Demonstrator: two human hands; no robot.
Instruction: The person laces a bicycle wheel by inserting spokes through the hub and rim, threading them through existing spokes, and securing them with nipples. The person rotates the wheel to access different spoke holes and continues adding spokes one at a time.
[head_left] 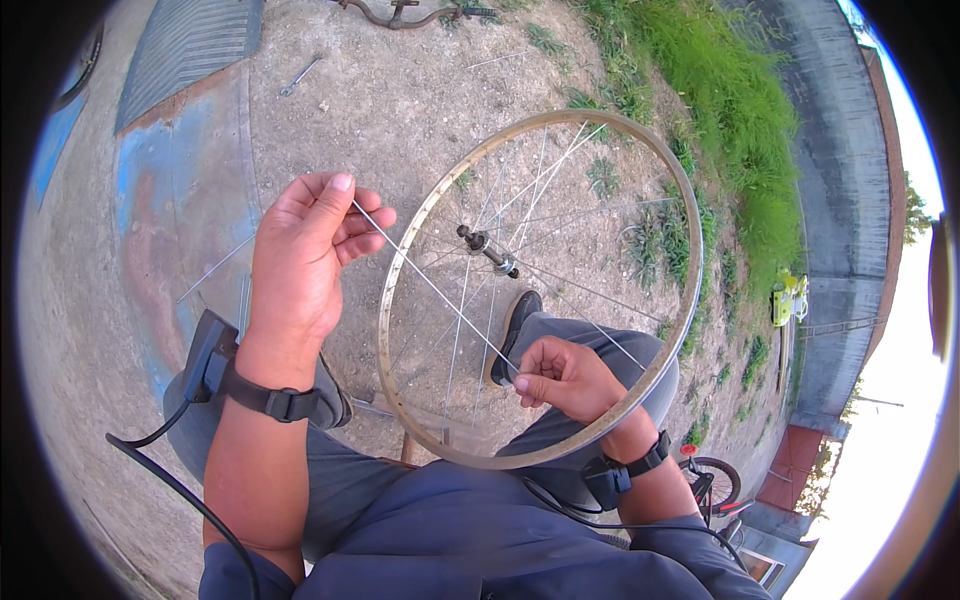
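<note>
A long metal spoke (pixel 438 293) runs diagonally between my hands. My left hand (pixel 311 230) pinches its upper end between thumb and forefinger, left of the wheel. My right hand (pixel 560 378) is closed on its lower end, inside the lower right of the rim. A weathered bicycle rim (pixel 685 185) rests upright or tilted in front of me, partly laced with thin spokes around a black and silver hub (pixel 486 250). Whether the spoke in my hands touches the rim or hub I cannot tell.
A wrench (pixel 300 76) and handlebar (pixel 400 20) lie on the dirt ahead. At left are painted metal sheets (pixel 175 210) with loose spokes (pixel 215 268). Grass (pixel 740 160) and a grey wall (pixel 840 170) are at right, with a bicycle (pixel 715 480) and a yellow-green object (pixel 789 298).
</note>
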